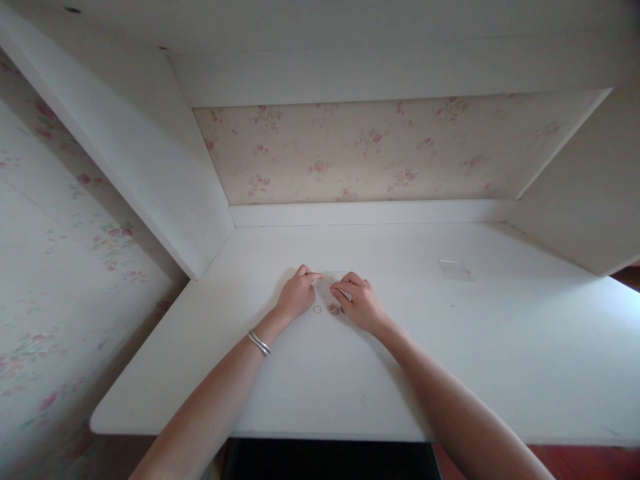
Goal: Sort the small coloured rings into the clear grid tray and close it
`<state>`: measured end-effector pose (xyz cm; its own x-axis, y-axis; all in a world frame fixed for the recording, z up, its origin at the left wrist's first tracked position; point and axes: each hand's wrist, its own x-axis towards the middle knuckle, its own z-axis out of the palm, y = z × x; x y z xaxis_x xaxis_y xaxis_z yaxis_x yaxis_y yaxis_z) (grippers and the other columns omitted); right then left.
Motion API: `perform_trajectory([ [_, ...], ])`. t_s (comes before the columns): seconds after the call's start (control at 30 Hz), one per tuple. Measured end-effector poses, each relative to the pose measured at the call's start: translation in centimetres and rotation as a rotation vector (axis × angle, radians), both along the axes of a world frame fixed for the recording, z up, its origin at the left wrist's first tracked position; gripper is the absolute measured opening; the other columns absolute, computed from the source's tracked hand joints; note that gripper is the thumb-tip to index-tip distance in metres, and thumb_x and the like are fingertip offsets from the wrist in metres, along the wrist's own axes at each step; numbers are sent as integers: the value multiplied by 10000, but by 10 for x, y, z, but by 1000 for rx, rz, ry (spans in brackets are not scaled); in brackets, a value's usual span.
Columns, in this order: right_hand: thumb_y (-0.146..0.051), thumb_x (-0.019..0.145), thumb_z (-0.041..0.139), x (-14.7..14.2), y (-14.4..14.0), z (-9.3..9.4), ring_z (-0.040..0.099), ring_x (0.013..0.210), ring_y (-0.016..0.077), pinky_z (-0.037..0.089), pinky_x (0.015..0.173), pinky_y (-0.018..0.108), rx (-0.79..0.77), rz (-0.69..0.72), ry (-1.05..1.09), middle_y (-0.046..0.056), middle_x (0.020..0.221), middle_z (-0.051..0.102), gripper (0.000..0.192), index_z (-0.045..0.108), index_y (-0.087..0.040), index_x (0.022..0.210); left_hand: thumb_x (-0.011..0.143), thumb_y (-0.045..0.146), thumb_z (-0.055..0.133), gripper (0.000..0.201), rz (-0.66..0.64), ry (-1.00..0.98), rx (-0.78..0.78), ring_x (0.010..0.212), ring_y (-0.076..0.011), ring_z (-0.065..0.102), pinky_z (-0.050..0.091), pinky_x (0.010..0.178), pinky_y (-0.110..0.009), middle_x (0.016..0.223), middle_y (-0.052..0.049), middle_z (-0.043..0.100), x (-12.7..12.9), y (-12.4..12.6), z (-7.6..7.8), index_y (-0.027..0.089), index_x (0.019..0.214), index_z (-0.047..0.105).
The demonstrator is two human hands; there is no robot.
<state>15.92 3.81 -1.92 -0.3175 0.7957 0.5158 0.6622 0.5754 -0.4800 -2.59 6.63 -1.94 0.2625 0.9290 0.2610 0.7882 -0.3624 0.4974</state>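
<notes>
White desk: clear bag between hands.

White desk under my view. On it: small ring, tiny brownish item beside it, clear plastic piece well apart to right.

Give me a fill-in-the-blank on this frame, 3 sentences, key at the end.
1. The left hand and right hand both pinch a small clear ____ on the desk.
2. A bracelet sits on the ____ wrist.
3. A thin ring lies on the desk ____ the two hands.

Missing words: bag; left; between
</notes>
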Motion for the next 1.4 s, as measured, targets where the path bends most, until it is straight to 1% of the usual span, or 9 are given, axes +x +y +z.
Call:
perform_trajectory([
  [0.17, -315, 880, 507, 7, 15, -6, 543, 738, 140, 403, 665, 264, -56, -93, 140, 28, 834, 575, 207, 690, -222, 905, 767, 0, 383, 492, 1, 41, 9, 851, -135, 560, 435, 806, -239, 961, -29, 510, 3, 0, 2, 273, 1082, 644],
  [0.4, -311, 859, 519, 10, 32, -10, 552, 715, 138, 411, 660, 263, -91, -138, 137, 27, 829, 577, 201, 696, -219, 881, 781, 43, 404, 466, -22, 128, -20, 813, -133, 559, 443, 739, -239, 990, -26, 497, 7, 3, 2, 293, 1103, 630],
  [0.63, -291, 856, 507, 10, 35, -7, 549, 714, 133, 407, 666, 258, -97, -149, 143, 31, 850, 582, 201, 691, -215, 881, 734, -7, 377, 559, 25, -37, 75, 895, -148, 552, 433, 853, -268, 997, -32, 505, -5, 3, 11, 271, 1181, 565],
  [0.73, -294, 849, 517, 15, 35, -4, 548, 708, 128, 403, 667, 254, -121, -173, 132, 25, 844, 586, 195, 694, -215, 866, 721, 7, 399, 488, 41, -60, 52, 877, -151, 552, 434, 854, -282, 994, -35, 517, -17, -4, 12, 238, 1098, 606],
  [0.83, -294, 836, 533, 23, 36, -3, 546, 701, 127, 402, 671, 251, -165, -177, 83, 20, 823, 589, 183, 699, -216, 831, 768, 86, 443, 351, -43, -25, -19, 813, -144, 556, 444, 812, -279, 945, -27, 527, -26, -15, 10, 239, 1009, 646],
  [0.97, -235, 835, 530, 37, 40, 2, 556, 726, 124, 411, 698, 235, -208, -57, -50, 28, 856, 596, 181, 708, -221, 865, 817, 289, 518, 223, -173, 36, -95, 794, -143, 560, 443, 808, -269, 969, -28, 540, -29, -31, 8, 243, 978, 665],
  [1.07, -193, 845, 512, 44, 49, 18, 568, 744, 127, 406, 725, 227, -215, 95, -281, 34, 857, 599, 224, 716, -247, 919, 824, 385, 520, 238, -211, 92, -113, 791, -145, 565, 437, 809, -272, 964, -22, 540, -28, -35, 10, 258, 951, 677],
  [1.27, -228, 812, 547, 31, 68, 61, 607, 807, 175, 396, 691, 231, -286, 259, -743, 52, 896, 667, 224, 730, -272, 934, 838, 407, 507, 236, -243, 173, -122, 787, -145, 574, 430, 783, -266, 924, -16, 537, -28, -34, 11, 268, 894, 690],
  [1.4, -171, 730, 590, 14, 73, 70, 633, 800, 194, 387, 623, 232, -387, 274, -934, 35, 862, 710, 254, 737, -278, 908, 867, 393, 473, 255, -255, 194, -110, 795, -143, 576, 426, 792, -262, 935, -20, 545, -29, -36, 11, 269, 917, 689],
])
